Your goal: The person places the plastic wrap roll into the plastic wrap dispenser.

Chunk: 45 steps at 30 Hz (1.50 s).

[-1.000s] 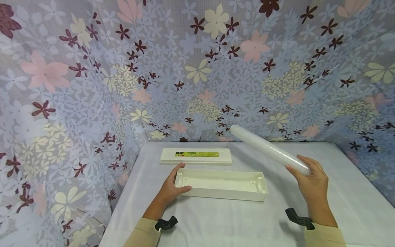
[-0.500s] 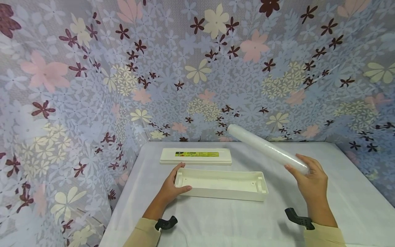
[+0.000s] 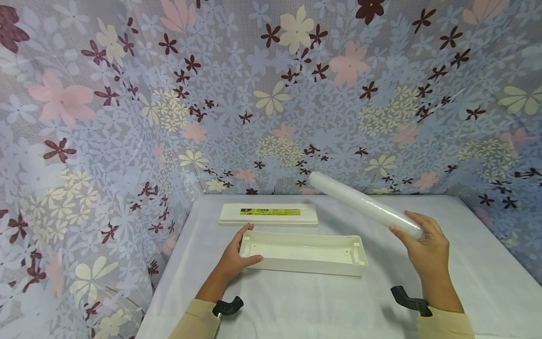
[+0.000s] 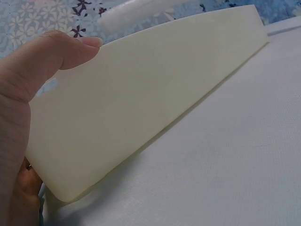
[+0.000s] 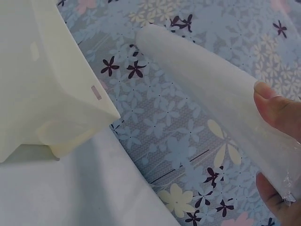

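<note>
My right hand grips one end of a roll of clear plastic wrap, which it holds in the air, tilted with its far end up and to the left. In the right wrist view the wrap roll lies between thumb and fingers. A long cream plastic box, lidless, stands on the table. My left hand holds the box's left end, thumb over the front wall and fingers round the back corner. The left wrist view shows the thumb on the rim of the box.
Behind the box lies its flat cream lid with a yellow-green label. A white cloth covers the table. Flowered fabric hangs close behind the table's back edge. Each wrist wears a black strap mount.
The far end of the wrap roll has drifted slightly left, and the right hand has shifted a little left with it. The left hand, box and lid stay where they were.
</note>
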Each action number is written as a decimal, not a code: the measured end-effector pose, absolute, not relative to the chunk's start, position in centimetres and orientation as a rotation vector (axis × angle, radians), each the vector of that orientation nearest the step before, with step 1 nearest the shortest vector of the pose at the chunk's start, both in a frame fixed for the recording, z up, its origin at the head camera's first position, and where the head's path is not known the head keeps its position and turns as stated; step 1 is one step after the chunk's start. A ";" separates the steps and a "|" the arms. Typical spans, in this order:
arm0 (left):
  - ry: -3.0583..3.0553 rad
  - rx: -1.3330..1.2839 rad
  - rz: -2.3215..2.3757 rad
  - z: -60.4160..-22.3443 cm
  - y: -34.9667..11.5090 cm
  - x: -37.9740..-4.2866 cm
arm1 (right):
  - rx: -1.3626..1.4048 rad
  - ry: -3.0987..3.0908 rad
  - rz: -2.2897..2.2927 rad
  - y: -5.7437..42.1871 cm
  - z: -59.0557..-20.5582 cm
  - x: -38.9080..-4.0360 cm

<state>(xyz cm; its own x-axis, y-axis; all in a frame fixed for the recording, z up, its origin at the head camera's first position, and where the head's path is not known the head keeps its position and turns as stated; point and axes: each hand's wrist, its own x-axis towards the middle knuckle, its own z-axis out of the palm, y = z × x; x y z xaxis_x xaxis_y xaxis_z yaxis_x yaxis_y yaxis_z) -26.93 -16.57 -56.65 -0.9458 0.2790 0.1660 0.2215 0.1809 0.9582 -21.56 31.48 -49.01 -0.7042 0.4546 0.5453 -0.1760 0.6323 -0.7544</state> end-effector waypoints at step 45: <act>2.354 0.498 1.945 -56.7 -16.4 -27.0 | -0.083 -2.055 1.149 30.2 -47.8 -20.7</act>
<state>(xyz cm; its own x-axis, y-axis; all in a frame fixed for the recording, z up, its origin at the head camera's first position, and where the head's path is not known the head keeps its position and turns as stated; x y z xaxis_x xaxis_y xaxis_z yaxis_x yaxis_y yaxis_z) -26.96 -16.39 -56.71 -0.9472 0.2747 0.1656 0.2145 0.1586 0.9638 -20.72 30.18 -47.82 -0.7049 0.3974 0.5876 -0.2923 0.5920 -0.7511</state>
